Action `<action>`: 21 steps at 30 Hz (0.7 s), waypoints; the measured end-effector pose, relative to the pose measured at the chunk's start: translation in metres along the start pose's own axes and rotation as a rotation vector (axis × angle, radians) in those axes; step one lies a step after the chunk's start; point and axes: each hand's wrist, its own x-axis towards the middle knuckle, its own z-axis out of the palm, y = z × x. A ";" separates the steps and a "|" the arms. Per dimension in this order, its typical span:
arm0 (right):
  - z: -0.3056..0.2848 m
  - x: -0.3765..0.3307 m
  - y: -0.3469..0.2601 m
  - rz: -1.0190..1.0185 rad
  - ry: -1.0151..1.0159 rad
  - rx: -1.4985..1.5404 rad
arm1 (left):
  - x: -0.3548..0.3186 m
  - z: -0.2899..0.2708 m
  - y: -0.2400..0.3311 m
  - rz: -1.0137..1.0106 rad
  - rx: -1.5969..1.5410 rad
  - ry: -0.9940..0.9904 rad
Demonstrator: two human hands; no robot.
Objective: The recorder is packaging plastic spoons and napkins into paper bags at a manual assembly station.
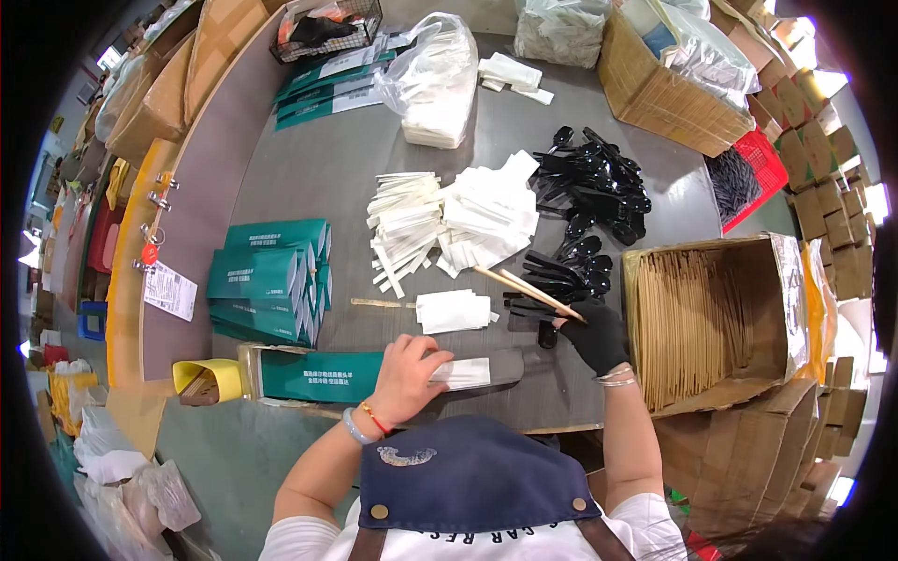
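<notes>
My left hand (409, 374), with curled fingers, grips the right end of a green printed sleeve (323, 376) lying in a narrow box at the table's near edge. A white paper packet (465, 374) reaches out to the right from under its fingers, over a grey strip (506, 366). My right hand (597, 338), in a black glove, is closed on a pair of wooden chopsticks (528, 293) that point up and left. Beside it lie black plastic spoons (591, 182) in a heap. White paper packets (458, 316) sit in a small stack between the hands.
More white packets (488, 213) are heaped mid-table. Green sleeves (262, 273) are stacked at left. A cardboard box of chopsticks (697, 323) stands at right. Behind are a plastic bag of white packets (435, 84), a carton (669, 98) and a wire basket (327, 30).
</notes>
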 end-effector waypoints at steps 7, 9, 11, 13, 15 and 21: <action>0.073 -0.026 -0.057 -0.288 -0.420 -0.092 | -0.048 0.020 0.002 0.202 0.380 -0.006; 0.081 -0.033 -0.060 -0.276 -0.398 -0.080 | -0.055 0.015 -0.001 0.157 0.361 -0.026; 0.080 -0.038 -0.061 -0.270 -0.378 -0.068 | -0.059 0.001 -0.006 0.051 0.250 -0.094; 0.060 -0.048 -0.052 -0.164 -0.306 -0.062 | -0.066 -0.010 -0.014 0.054 0.223 -0.063; 0.053 -0.059 -0.029 -0.199 -0.284 -0.103 | -0.056 -0.031 -0.013 -0.059 0.123 -0.018; 0.062 -0.058 -0.023 -0.531 -0.293 -0.201 | -0.049 -0.025 -0.028 -0.025 0.114 -0.064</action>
